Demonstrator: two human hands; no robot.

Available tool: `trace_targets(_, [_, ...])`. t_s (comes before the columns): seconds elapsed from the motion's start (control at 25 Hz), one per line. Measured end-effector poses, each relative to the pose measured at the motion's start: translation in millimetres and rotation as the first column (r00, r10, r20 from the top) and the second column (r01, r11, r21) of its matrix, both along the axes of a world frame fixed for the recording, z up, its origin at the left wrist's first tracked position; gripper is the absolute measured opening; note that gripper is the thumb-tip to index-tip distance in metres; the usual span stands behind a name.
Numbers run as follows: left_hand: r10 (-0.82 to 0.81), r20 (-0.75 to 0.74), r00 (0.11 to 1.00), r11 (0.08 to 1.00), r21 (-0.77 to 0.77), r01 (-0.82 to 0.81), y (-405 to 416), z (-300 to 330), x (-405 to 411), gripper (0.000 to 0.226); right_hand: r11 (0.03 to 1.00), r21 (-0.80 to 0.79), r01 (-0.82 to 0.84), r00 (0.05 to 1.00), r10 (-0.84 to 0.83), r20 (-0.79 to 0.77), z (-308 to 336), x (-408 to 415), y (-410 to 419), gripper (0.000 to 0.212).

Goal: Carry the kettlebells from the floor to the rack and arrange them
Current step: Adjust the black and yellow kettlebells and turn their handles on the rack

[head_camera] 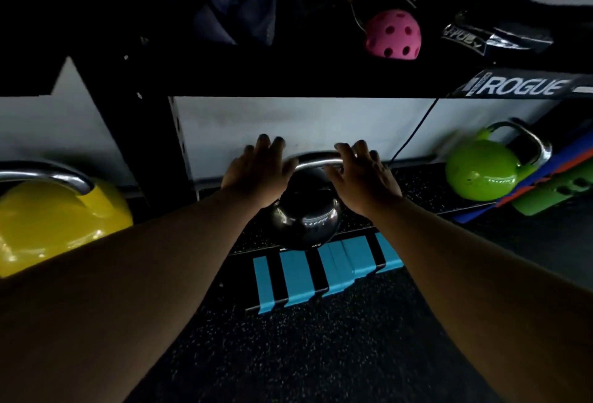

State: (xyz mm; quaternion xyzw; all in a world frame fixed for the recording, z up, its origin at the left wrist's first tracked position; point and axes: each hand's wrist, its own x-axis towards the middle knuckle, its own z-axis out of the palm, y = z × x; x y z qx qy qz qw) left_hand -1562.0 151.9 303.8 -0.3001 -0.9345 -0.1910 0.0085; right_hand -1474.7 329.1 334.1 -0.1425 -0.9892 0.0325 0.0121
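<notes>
A black kettlebell (305, 216) with a chrome handle stands on the dark rubber floor under the rack shelf, close to the white wall. My left hand (256, 171) hovers at the left end of its handle, fingers spread. My right hand (362, 174) rests over the right end of the handle with fingers apart, not closed round it. A yellow kettlebell (54, 219) stands at the far left and a green kettlebell (481, 171) at the right, both on the floor. The black rack (288, 78) with a ROGUE label runs across above.
A blue and black striped step (321, 271) lies right in front of the black kettlebell. On the rack shelf sit a pink perforated ball (393, 33), dark cloth (224, 1) and a dark packet (494, 36). Blue and green equipment (552, 187) leans at the far right.
</notes>
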Motion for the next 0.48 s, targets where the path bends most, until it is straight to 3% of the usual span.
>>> trace_targets(0.12, [0.072,0.173,0.982,0.995,0.052,-0.082,30,-9,1,0.054,0.999,-0.039,-0.014,0.999,0.016,0.044,-16,-18,15,0.06])
trace_targets(0.28, [0.168,0.231,0.958,0.981,0.054,-0.185,54,-33,15,0.049,0.966,-0.233,-0.11,0.994,0.111,-0.008,-32,-26,34,0.053])
trace_targets(0.36, [0.22,0.362,0.906,0.941,0.167,-0.295,64,-31,15,0.046,0.919,-0.374,-0.125,0.992,0.123,-0.029,-33,-35,41,0.054])
trace_targets(0.48, [0.196,0.517,0.833,0.84,0.349,-0.415,73,-15,-9,0.043,0.851,-0.524,-0.034,0.998,0.004,-0.058,-32,-47,45,0.05])
